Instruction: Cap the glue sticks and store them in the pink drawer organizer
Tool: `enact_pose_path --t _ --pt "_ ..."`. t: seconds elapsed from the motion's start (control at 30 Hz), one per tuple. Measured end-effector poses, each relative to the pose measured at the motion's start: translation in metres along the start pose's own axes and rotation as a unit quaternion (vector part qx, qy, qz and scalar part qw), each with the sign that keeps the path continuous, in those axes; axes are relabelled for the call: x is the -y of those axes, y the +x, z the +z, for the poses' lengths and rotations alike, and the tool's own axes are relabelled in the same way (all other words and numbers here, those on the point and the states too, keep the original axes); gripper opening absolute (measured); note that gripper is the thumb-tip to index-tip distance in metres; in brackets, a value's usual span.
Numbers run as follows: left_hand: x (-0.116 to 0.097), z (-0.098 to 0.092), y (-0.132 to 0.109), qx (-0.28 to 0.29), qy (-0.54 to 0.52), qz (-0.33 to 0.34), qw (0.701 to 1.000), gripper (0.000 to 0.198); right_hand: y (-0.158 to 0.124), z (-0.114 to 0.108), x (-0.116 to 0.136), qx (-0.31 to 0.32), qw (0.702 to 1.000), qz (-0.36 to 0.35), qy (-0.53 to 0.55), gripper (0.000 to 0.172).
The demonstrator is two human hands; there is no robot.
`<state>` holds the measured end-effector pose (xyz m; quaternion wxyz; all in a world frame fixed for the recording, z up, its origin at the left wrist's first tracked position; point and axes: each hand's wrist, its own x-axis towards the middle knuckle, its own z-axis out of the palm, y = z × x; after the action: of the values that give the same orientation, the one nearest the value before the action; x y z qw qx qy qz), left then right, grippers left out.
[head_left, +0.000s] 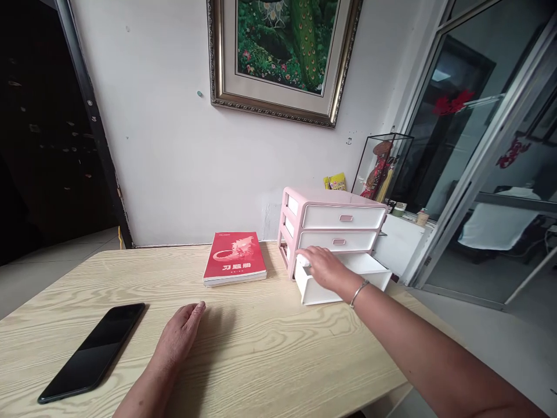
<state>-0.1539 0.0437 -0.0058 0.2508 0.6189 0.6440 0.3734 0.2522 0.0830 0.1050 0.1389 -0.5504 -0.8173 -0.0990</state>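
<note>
My right hand (pixel 324 268) reaches over the left side of the pulled-out bottom drawer (pixel 326 294). Its fingers are closed about a small white thing (pixel 303 260), mostly covered, whose kind I cannot make out. The drawer belongs to a pink and white drawer unit (pixel 339 198), whose upper two drawers are pushed in. Resting on its side on the table, my left hand (pixel 181 331) has its thumb stretched out and holds nothing visible; its other fingers are partly hidden. It lies between a black phone (pixel 93 351) and a red book (pixel 235 255).
The wooden table (pixel 261 348) meets a white wall. A framed peacock picture (pixel 278 104) hangs above. Behind the drawer unit are a yellow packet (pixel 335 182) and a glass display case (pixel 383 168). A glazed door (pixel 461 174) stands at the right.
</note>
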Motion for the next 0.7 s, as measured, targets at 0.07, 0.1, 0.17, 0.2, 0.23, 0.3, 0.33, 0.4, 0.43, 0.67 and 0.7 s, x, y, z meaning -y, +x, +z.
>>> enact_pose_path --t 0.07,0.1,0.17,0.2,0.23,0.3,0.33,0.4,0.43,0.67,0.7 --pt "0.002 0.001 0.001 0.007 0.002 -0.006 1.000 0.060 -0.002 -0.008 -0.017 0.044 0.996 0.079 0.018 0.065" --pt "0.003 0.001 0.001 0.009 0.004 -0.009 1.000 0.061 -0.002 -0.010 -0.023 0.066 0.991 0.115 0.031 0.065" --pt "0.004 0.001 0.002 0.007 0.007 -0.012 1.000 0.062 0.000 -0.011 -0.030 0.099 0.978 0.174 0.052 0.063" --pt "0.005 0.000 0.003 0.005 0.009 -0.013 1.000 0.062 0.001 -0.010 -0.032 0.109 0.973 0.195 0.059 0.061" --pt "0.004 0.000 0.003 0.004 0.011 -0.014 1.000 0.061 0.003 -0.007 -0.033 0.117 0.969 0.208 0.063 0.059" --pt "0.003 -0.001 0.002 0.003 0.014 -0.019 1.000 0.061 0.008 -0.002 -0.035 0.129 0.962 0.229 0.077 0.056" --pt "0.002 -0.002 0.002 0.004 0.016 -0.022 1.000 0.061 0.010 0.001 -0.036 0.131 0.960 0.234 0.085 0.056" --pt "0.001 -0.003 0.002 0.007 0.017 -0.026 1.000 0.062 0.013 0.005 -0.037 0.123 0.959 0.236 0.100 0.053" --pt "0.000 -0.004 0.002 0.007 0.018 -0.025 1.000 0.062 0.012 0.006 -0.037 0.113 0.960 0.234 0.106 0.051" --pt "0.000 -0.005 0.002 0.005 0.018 -0.028 0.999 0.061 -0.041 0.017 -0.030 -0.103 0.957 0.253 0.099 0.043" --pt "0.000 -0.005 0.002 0.007 0.019 -0.031 0.999 0.062 -0.056 0.024 -0.026 -0.159 0.945 0.266 0.103 0.043"
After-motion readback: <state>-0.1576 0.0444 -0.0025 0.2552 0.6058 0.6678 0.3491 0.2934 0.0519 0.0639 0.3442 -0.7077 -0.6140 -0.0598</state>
